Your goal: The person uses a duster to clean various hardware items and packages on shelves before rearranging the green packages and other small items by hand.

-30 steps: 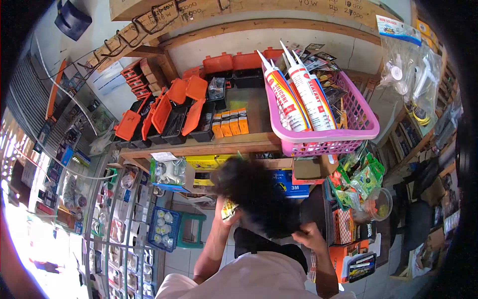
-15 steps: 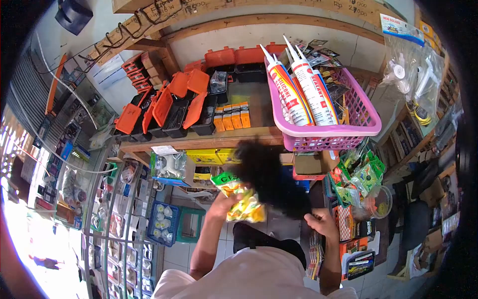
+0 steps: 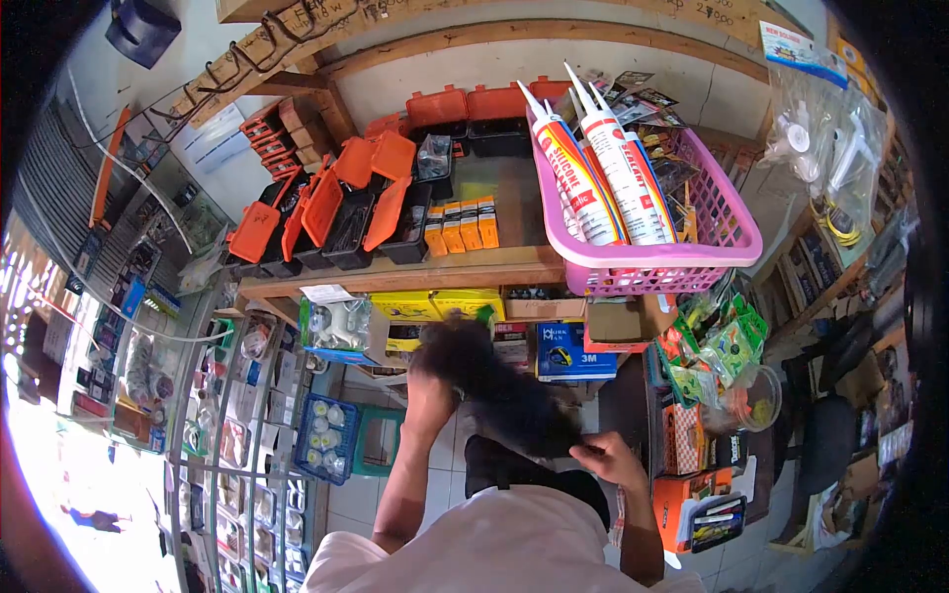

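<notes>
My right hand (image 3: 610,461) is closed on the end of a black, fluffy duster (image 3: 514,400), blurred by motion. The duster stretches up and left in front of my body to my left hand (image 3: 432,400). My left hand's fingers are curled and partly covered by the duster. It grips a yellow-and-green packet, now almost wholly hidden behind the black fluff; a small green corner (image 3: 484,313) shows above it.
Ahead, a wooden shelf (image 3: 415,277) carries black boxes with orange lids (image 3: 390,212), small orange boxes (image 3: 461,227) and a pink basket (image 3: 657,259) with sealant tubes (image 3: 633,183). A blue 3M box (image 3: 575,353) sits below. Glass display shelves (image 3: 227,445) stand at left.
The duster has swung left and slightly down across the packet, covering it. My right hand has moved left and a little down; my left hand has shifted slightly left. The blue box is now uncovered.
</notes>
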`<state>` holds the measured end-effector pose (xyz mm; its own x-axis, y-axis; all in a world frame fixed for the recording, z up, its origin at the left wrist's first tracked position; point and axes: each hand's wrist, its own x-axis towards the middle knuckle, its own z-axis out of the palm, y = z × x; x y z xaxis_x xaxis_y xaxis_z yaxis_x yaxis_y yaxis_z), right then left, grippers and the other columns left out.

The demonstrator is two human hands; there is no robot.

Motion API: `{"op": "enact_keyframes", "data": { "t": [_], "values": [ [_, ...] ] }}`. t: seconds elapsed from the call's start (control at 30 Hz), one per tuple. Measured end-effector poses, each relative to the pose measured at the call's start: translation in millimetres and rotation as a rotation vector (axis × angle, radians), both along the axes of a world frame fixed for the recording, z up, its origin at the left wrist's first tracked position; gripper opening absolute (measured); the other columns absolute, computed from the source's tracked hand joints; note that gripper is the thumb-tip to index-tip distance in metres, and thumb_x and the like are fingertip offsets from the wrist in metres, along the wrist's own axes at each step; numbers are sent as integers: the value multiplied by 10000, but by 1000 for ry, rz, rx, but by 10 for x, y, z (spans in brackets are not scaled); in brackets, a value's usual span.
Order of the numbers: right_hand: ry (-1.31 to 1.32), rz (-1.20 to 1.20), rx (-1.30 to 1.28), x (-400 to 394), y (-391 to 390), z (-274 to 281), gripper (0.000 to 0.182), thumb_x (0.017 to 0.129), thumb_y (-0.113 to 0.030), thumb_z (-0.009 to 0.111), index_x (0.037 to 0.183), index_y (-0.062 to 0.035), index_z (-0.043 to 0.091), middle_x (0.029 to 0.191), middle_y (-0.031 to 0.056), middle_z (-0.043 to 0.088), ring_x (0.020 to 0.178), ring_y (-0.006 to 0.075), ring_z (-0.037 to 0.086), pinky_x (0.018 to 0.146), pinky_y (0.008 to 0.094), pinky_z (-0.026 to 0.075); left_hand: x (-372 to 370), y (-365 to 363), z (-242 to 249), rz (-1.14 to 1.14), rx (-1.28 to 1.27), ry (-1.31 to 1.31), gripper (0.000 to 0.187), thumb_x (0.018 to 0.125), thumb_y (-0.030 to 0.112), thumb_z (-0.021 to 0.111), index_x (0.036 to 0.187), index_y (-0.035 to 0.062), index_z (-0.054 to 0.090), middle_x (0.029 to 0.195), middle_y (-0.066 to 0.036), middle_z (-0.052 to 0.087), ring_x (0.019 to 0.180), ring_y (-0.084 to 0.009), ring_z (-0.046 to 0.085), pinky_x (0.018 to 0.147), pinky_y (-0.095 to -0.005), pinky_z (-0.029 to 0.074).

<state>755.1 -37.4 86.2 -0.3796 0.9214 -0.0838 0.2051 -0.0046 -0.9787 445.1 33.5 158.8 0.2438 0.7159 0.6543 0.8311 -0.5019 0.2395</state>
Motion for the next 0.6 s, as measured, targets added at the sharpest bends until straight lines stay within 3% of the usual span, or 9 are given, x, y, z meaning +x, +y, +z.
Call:
{"op": "enact_keyframes", "data": {
  "t": [0.07,0.13,0.17,0.27,0.3,0.33,0.47,0.53,0.6],
  "values": [
    [2,101,41,1,-5,-4,322,880,-167,636,616,-6,547,531,-17,482,522,42,424,462,254,331,23,-46,-14,61,-6,-93,321,672,42,612,990,49,658,1095,-130,603,973,-338,556,819,-425,447],
    [-12,-126,-34,-10,-20,-36,339,880,-185,644,611,-6,543,526,-21,480,520,42,427,460,255,331,-93,-63,99,32,-140,189,315,698,82,588,1002,51,664,1118,-127,604,1010,-333,545,856,-435,418],
    [-16,-122,-35,5,-22,-12,339,880,-185,644,611,-6,543,526,-21,480,520,42,427,460,255,331,-68,-38,162,-45,-66,147,365,711,99,587,1068,57,648,1136,-127,602,1035,-342,541,916,-453,393],
    [-59,-39,-63,40,-24,52,350,880,-204,653,615,-6,539,527,-24,481,522,43,428,461,258,334,-202,37,105,-123,-28,140,404,712,127,597,1109,63,634,1178,-131,592,1105,-333,528,986,-460,360],
    [-16,1,-21,41,-30,29,347,877,-202,655,614,-6,540,527,-28,481,520,41,427,459,255,331,-278,91,-160,-76,-162,205,404,716,126,596,1115,74,636,1213,-127,584,1175,-315,505,1045,-469,322],
    [26,40,22,46,-28,4,344,874,-199,657,612,-7,542,527,-31,481,519,40,427,458,253,328,-222,-14,-27,-73,-138,223,381,716,125,598,1090,78,653,1202,-105,595,1179,-291,504,1063,-494,309],
    [-40,-64,4,99,33,-23,325,873,-183,652,621,-2,554,529,-31,485,520,38,428,457,251,328,-332,-64,204,-279,-90,433,355,678,138,597,1018,104,694,1170,-80,607,1179,-296,508,1072,-491,324],
    [-34,69,-63,72,70,261,329,879,-171,643,612,-2,550,530,-31,484,512,39,424,447,250,322,-414,-63,140,-524,-202,676,374,761,190,604,1120,94,648,1121,-149,612,1148,-366,521,1046,-516,342],
    [-91,119,-43,93,138,293,317,875,-191,648,655,18,560,540,-4,490,539,49,421,462,267,346,-424,-182,79,-443,-157,682,374,789,213,599,1152,132,638,1158,-128,605,1165,-367,511,1044,-495,352]
  ]
}}
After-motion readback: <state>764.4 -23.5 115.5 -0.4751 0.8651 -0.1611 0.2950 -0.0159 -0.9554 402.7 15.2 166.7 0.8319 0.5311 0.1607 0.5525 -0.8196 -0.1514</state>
